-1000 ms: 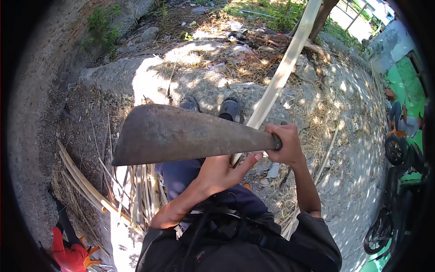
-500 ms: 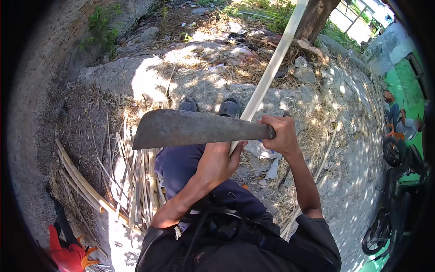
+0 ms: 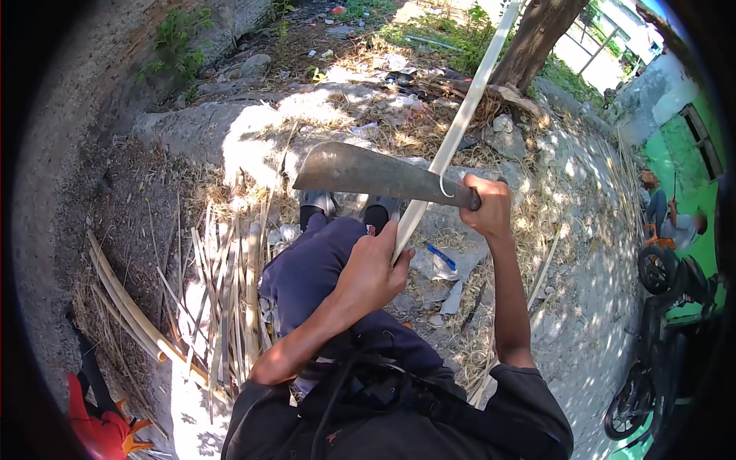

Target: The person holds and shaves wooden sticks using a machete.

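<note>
My left hand (image 3: 371,268) is closed around the lower end of a long pale bamboo strip (image 3: 469,103), which slants up and away toward the tree. In my right hand (image 3: 489,207) is the handle of a machete (image 3: 360,170), its broad dark blade pointing left. The blade lies across the strip a little above my left hand. A thin curled shaving (image 3: 443,186) shows where blade and strip meet. Below my hands, a blue cutter knife (image 3: 440,257) rests on a flat stone.
Cut bamboo strips (image 3: 226,307) and curved bamboo poles (image 3: 126,299) lie on the ground at left. A tree trunk (image 3: 537,42) stands ahead. At right are a motorcycle (image 3: 652,337) and a seated person (image 3: 678,226). A red chair (image 3: 100,425) is at lower left.
My right hand has pushed the machete forward along the strip and slightly right. A curled shaving now shows at the blade, and the blue cutter knife has come into fuller view.
</note>
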The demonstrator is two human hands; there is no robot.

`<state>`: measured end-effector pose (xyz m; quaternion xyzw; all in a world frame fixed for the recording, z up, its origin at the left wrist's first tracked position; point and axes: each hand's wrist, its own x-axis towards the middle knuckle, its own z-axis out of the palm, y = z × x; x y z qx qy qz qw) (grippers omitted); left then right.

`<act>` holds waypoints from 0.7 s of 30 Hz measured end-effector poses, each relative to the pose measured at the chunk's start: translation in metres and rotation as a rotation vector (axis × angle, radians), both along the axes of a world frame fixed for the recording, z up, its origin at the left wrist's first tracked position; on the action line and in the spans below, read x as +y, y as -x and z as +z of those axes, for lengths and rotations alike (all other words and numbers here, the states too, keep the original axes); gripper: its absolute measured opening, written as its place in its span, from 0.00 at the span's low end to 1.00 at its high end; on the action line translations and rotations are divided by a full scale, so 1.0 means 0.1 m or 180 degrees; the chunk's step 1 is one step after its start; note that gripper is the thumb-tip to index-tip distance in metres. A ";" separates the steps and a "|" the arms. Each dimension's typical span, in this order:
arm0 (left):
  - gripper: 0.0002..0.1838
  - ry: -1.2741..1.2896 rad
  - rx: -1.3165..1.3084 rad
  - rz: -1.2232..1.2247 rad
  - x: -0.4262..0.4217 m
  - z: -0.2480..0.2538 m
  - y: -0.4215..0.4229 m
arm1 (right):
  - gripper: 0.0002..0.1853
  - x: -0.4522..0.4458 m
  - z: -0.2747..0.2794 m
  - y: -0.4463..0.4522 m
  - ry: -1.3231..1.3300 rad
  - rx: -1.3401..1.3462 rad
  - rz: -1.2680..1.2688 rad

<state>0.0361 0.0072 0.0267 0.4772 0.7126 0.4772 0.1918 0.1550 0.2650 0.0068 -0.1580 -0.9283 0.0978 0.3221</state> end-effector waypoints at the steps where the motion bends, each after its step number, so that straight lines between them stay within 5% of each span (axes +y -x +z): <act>1: 0.12 0.0040 0.0053 0.0017 -0.01 0.00 0.00 | 0.06 0.02 0.03 0.00 0.0033 -0.0090 -0.0015; 6: 0.12 0.0165 -0.0316 -0.0100 -0.24 0.00 -0.04 | 0.07 0.36 -0.14 -0.04 -0.0041 0.0137 -0.0045; 8: 0.12 0.0281 -0.0567 -0.0251 -0.54 -0.01 -0.14 | 0.12 0.93 -0.15 -0.27 0.0749 -0.0122 -0.1353; 16: 0.10 0.0933 -0.0431 -0.0504 -0.84 0.02 -0.08 | 0.18 1.84 -0.48 -0.84 0.0395 -0.0571 -0.2067; 18: 0.10 0.1152 -0.0628 -0.0767 -1.15 0.07 -0.05 | 0.21 2.52 -0.83 -1.13 0.0838 -0.0257 -0.2318; 20: 0.12 0.1230 -0.0538 -0.0781 -1.46 0.15 0.00 | 0.16 2.82 -0.98 -1.40 0.2557 0.0460 -0.2668; 21: 0.14 0.1267 -0.0488 -0.0797 -1.55 0.20 0.03 | 0.16 2.86 -1.11 -1.48 0.2558 0.0454 -0.2631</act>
